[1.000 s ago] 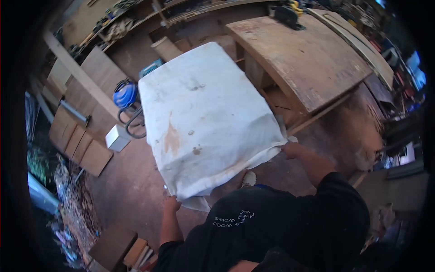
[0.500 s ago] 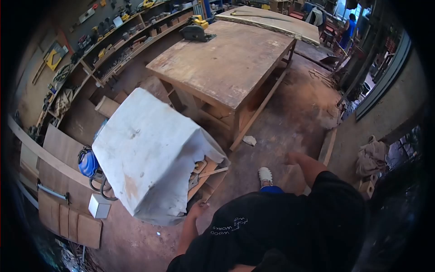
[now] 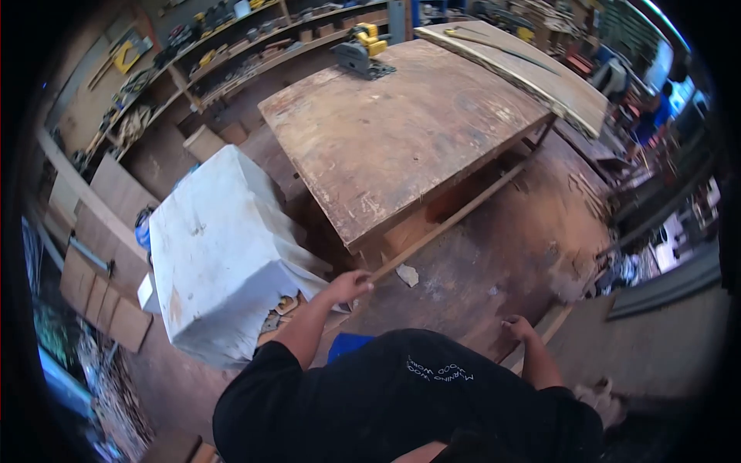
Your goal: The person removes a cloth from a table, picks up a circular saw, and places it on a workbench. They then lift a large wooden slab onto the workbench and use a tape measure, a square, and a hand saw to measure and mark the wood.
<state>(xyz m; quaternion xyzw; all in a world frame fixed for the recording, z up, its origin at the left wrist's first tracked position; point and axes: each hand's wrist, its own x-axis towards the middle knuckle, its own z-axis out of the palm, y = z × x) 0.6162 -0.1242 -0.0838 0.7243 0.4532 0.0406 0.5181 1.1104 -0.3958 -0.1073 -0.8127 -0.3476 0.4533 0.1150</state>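
At the far left of my head view, brown boards [image 3: 108, 309] lean near a pale wooden beam [image 3: 93, 197] that slants across the wall. Right of them, a blue machine [image 3: 143, 224] is mostly hidden, with a small white box [image 3: 147, 293] in front of it. Next I see the white sheet [image 3: 220, 231], stained in places, draped over a boxy shape standing on the floor left of the workbench. At its near right side the cloth hangs short, and some yellowish tools [image 3: 286, 304] show through the gap. Wooden shelves [image 3: 180, 81] full of tools run along the back.

Left of centre, my wearer's left arm crosses in front of the sheet. The left hand [image 3: 351, 285] is just beyond the sheet's right edge, fingers bent; I cannot tell whether they pinch anything or touch the rail behind. A yellow and black saw [image 3: 363, 52] stands on the broad, worn workbench [image 3: 409, 139]. Below on the floor lies an off-white scrap [image 3: 407, 275].

Further right, the right hand [image 3: 519, 328] is well apart from the sheet, fingers loosely curled; I cannot tell whether they meet. At far right, in the background, is a person in blue [image 3: 656, 116].
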